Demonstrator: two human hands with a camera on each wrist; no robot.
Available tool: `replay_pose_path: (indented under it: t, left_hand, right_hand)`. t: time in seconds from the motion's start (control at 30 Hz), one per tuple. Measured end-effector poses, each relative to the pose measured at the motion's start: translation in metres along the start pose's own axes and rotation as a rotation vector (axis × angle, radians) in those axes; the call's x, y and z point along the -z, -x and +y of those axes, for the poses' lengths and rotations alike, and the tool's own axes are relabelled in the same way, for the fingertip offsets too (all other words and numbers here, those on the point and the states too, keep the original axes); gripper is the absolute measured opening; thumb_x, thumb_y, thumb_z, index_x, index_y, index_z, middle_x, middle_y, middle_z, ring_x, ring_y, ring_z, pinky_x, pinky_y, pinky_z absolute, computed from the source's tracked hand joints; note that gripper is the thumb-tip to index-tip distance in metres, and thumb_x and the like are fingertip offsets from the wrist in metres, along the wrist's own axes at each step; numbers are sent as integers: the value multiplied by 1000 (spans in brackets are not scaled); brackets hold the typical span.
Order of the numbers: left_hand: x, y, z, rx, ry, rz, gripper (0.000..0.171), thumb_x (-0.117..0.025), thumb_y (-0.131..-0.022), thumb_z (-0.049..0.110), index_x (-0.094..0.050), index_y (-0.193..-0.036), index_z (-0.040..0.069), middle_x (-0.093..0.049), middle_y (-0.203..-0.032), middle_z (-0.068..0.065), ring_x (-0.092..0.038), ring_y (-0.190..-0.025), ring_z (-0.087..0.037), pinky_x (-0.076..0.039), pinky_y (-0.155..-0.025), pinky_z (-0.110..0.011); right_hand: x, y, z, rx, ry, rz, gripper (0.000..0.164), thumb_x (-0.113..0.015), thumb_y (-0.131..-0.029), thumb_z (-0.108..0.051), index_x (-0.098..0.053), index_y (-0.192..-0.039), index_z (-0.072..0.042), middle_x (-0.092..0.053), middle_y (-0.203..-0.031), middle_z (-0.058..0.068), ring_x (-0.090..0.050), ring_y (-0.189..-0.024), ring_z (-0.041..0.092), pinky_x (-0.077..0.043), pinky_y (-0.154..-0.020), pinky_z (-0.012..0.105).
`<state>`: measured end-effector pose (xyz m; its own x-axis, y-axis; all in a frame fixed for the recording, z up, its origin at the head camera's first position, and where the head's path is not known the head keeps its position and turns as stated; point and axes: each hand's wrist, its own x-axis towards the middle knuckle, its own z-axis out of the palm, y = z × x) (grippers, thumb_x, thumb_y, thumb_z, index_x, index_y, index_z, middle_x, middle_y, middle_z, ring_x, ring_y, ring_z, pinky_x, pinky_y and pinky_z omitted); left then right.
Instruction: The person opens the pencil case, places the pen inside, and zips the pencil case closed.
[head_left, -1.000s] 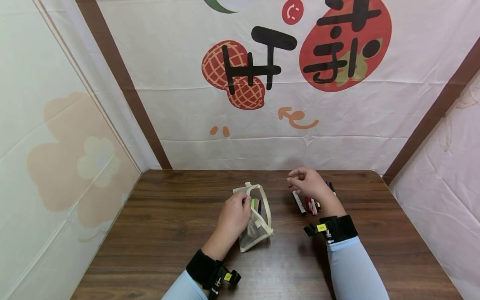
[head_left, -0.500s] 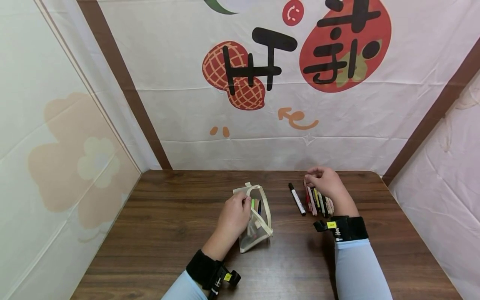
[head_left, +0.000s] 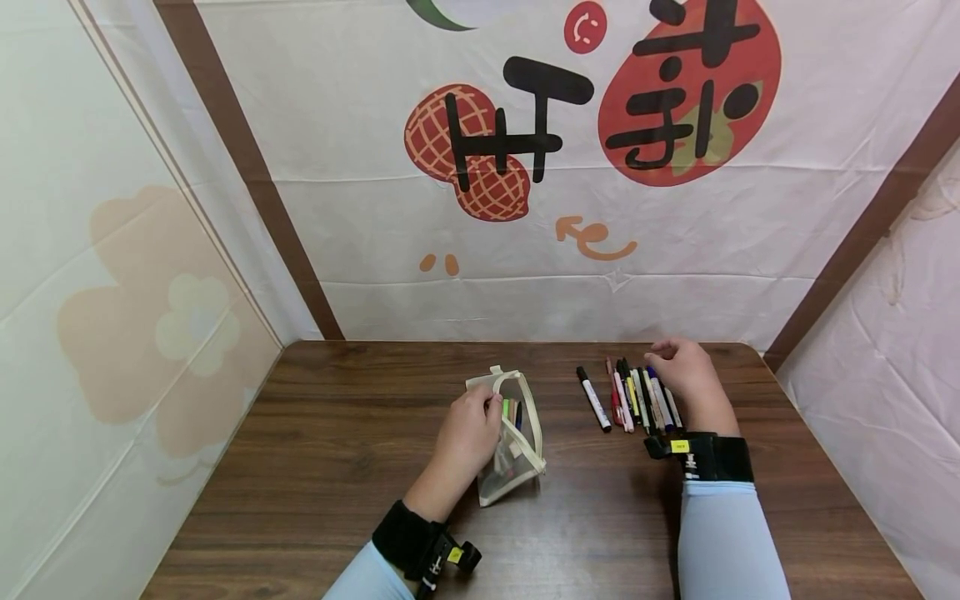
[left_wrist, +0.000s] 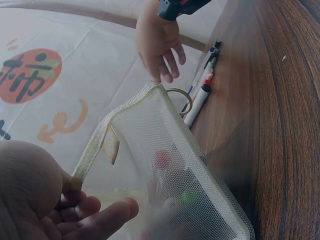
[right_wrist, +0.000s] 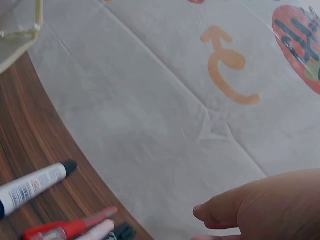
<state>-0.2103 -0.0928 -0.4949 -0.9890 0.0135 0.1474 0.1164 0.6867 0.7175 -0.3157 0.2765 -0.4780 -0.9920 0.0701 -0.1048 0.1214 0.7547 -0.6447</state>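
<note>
My left hand (head_left: 465, 427) pinches the cream edge of a mesh pencil case (head_left: 495, 486), which stands with its mouth spread. Through the mesh in the left wrist view, blurred red and green pieces (left_wrist: 189, 196) show. My right hand (head_left: 690, 377) hovers over the right end of a row of several pens (head_left: 636, 398), partly covering them. Its fingers hang loose and apart in the left wrist view, holding nothing. Left of the row lies a white marker (head_left: 595, 402) with a black cap. A red pen (right_wrist: 67, 230) borders the row in the right wrist view.
The wooden table (head_left: 322, 467) ends at a printed white cloth (head_left: 360, 308) close behind the pens. Another cloth wall (head_left: 885, 350) rises on the right side. A metal ring (left_wrist: 185, 102) hangs from the pencil case's corner.
My right hand has moved rightward across the pens, uncovering the white marker and most of the row. My left hand and the pencil case have stayed in place.
</note>
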Motion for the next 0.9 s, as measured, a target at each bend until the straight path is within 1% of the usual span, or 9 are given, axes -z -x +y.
replay_pose_path:
  t: [0.13,0.23,0.33,0.47,0.6,0.7,0.9]
  left_hand:
    - [0,0,-1,-17,-2,5,23,-59,-118,18,-67,-99,8,-58,-83,-4,-52,-70,-17,-44,-64,-31]
    - [0,0,-1,-40,-5,14,24,-59,-118,16,-65,-95,9,-56,-80,-4,-51,-68,-16,-44,-63,-30]
    - [1,0,-1,-54,-6,21,26,-59,-118,16,-63,-93,9,-54,-79,-3,-51,-67,-16,-44,-62,-30]
    - [0,0,-1,-57,-5,23,26,-60,-117,15,-62,-92,10,-53,-79,-3,-51,-68,-16,-44,-63,-30]
    - [0,0,-1,-56,-5,19,26,-60,-117,16,-61,-92,10,-53,-79,-3,-51,-68,-16,-44,-62,-30]
    - [0,1,-1,-51,2,13,27,-59,-118,16,-61,-92,10,-52,-78,-3,-50,-66,-15,-43,-61,-29]
    - [1,1,0,-51,0,16,27,-59,-118,17,-60,-92,10,-52,-78,-3,-50,-67,-16,-43,-62,-30]
  right_hand:
    - [1,-2,11,-54,40,21,48,-61,-116,-30,-63,-148,5,-61,-153,37,-65,-133,53,-57,-107,65]
    - [3,-3,18,-86,66,19,50,-61,-116,-30,-61,-150,7,-61,-153,38,-65,-134,55,-56,-109,66]
    - [4,-3,24,-119,81,8,53,-60,-116,-31,-59,-152,8,-61,-153,37,-65,-134,55,-56,-108,66]
    - [4,-3,31,-155,107,-13,56,-60,-116,-31,-56,-155,8,-57,-156,39,-61,-137,57,-54,-112,68]
    - [2,-4,38,-175,139,-39,58,-61,-115,-29,-53,-158,9,-52,-160,41,-58,-141,59,-52,-115,70]
    - [0,-6,42,-182,159,-51,59,-62,-115,-27,-50,-160,10,-51,-161,42,-57,-141,60,-52,-114,71]
    - [-4,-8,44,-181,160,-59,58,-61,-115,-22,-47,-162,10,-50,-161,42,-56,-143,60,-51,-116,71]
